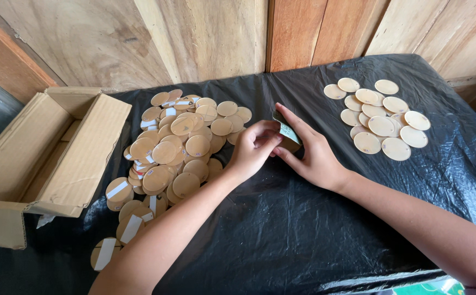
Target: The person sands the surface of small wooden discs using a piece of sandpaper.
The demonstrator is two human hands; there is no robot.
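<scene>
covering table: black plastic sheet [303, 218] | backing: wooden plank wall [194, 38] | left: cardboard box [41, 153]

Showing two slim arms, bare all the way from the fingertips to the edges of the picture. Showing the left hand [254, 147] and the right hand [311, 155] uncovered, with long, slender fingers and smooth knuckles. Showing short, plain nails, though too small to be describing closely. Showing narrow wrists widening gently into a left forearm [178, 229] and a right forearm [412, 218], both smooth and even, catching soft daylight along the upper sides. Showing a thin pale sliver at the lower right corner beside the right arm, too small to be telling whether cloth or something else.
</scene>
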